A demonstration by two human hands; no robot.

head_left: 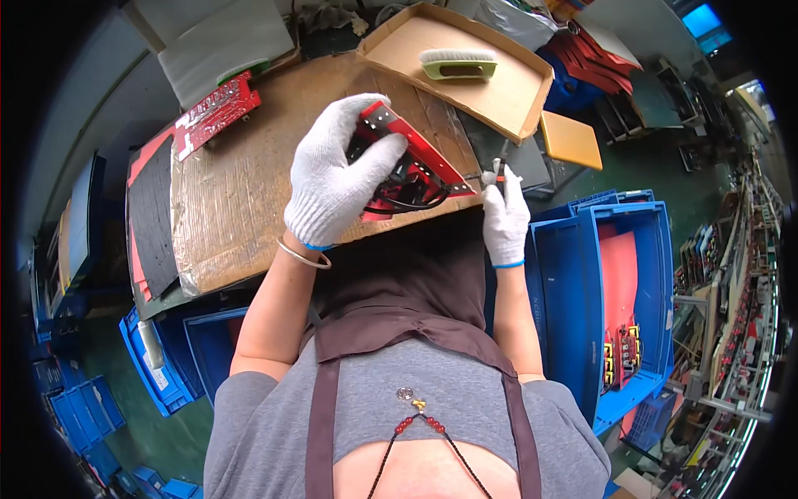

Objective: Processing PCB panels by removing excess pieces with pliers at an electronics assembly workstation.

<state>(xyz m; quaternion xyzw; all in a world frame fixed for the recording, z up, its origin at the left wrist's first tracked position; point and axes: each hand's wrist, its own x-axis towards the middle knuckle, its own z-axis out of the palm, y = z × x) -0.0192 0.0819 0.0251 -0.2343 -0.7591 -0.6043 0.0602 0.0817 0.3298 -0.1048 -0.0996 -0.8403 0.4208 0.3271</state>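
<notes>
Right hand: gloved, fingers pinched shut on thin dark tool, centre frame.
Left hand: gloved, wrapped tight around red triangular circuit board.

Green brush, blue crates, perhaps boards.

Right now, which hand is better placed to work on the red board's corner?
Right. The right hand already holds a thin tool at the corner of the red board, while the left hand is fully occupied gripping the board.
</notes>
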